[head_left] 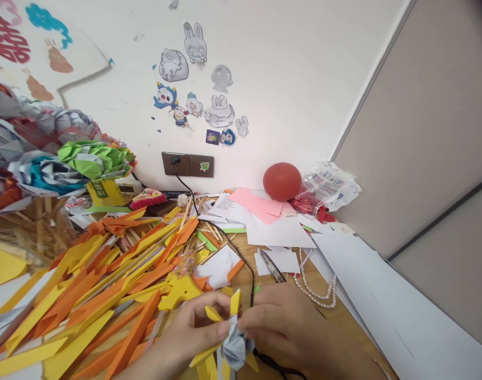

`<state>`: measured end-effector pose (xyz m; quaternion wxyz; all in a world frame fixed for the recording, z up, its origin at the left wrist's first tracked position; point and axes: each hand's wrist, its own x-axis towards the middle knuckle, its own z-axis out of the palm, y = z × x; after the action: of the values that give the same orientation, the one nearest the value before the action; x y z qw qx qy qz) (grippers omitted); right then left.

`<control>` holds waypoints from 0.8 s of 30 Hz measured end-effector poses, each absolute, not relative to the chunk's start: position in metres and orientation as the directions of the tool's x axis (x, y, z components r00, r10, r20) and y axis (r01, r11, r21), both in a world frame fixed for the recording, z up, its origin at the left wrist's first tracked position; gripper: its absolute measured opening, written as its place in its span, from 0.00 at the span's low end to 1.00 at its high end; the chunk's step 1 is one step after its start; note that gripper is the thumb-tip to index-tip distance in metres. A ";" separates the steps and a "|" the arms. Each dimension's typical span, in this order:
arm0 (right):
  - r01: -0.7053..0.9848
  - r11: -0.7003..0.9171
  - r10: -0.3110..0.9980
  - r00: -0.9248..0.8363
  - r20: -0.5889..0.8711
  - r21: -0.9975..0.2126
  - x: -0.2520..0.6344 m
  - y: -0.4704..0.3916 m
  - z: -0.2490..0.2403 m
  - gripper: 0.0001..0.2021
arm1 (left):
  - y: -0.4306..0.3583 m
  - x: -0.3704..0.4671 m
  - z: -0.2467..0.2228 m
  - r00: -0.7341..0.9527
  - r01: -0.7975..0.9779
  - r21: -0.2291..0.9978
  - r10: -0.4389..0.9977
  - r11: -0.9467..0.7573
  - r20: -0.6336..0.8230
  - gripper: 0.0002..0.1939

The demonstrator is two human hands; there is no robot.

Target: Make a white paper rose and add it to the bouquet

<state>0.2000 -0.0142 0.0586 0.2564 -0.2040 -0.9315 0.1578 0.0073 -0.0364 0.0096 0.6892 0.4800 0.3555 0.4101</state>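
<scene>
Low in the head view, both hands meet around a folded paper flower with a grey-white centre and yellow strips sticking out around it. My left hand grips it from the left, thumb pressed against the grey paper. From the right, my right hand pinches the top of the centre with closed fingers. A yellow star-shaped piece lies just beyond my left hand. Many folded orange strips and yellow strips are heaped on the left. The fingertips partly hide the flower's centre.
A utility knife lies on white paper beyond my right hand, beside a bead string. A black cable runs from the wall socket across the table. Behind stand a red balloon and, left, bundled paper flowers.
</scene>
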 end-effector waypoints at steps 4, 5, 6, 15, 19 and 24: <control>0.313 0.779 0.543 -0.770 0.336 -0.542 0.200 -0.015 0.055 0.09 | -0.035 0.007 0.007 0.409 -0.196 0.962 0.907 0.190 -0.096 0.20; 0.318 0.754 0.566 -0.759 0.322 -0.575 0.200 -0.015 0.054 0.09 | -0.035 0.007 0.007 0.410 -0.187 0.964 0.907 0.188 -0.098 0.20; 0.325 0.734 0.586 -0.747 0.315 -0.596 0.200 -0.015 0.054 0.09 | -0.035 0.007 0.007 0.413 -0.176 0.967 0.906 0.184 -0.097 0.20; 0.380 0.794 0.592 -0.661 0.461 -0.475 0.197 -0.015 0.047 0.11 | -0.036 0.008 0.008 0.402 -0.164 0.974 0.912 0.159 -0.082 0.21; 0.289 0.865 0.478 -0.719 0.504 -0.409 0.200 -0.012 0.044 0.10 | -0.037 0.008 0.011 0.399 -0.148 0.973 0.911 0.176 -0.104 0.20; 0.267 0.870 0.456 -0.758 0.468 -0.415 0.204 -0.009 0.045 0.07 | -0.036 0.007 0.007 0.391 -0.131 0.980 0.916 0.151 -0.090 0.20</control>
<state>0.2037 -0.0088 0.0449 0.2880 -0.1957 -0.9230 0.1636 0.0072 -0.0361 0.0075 0.6560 0.5149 0.3814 0.3990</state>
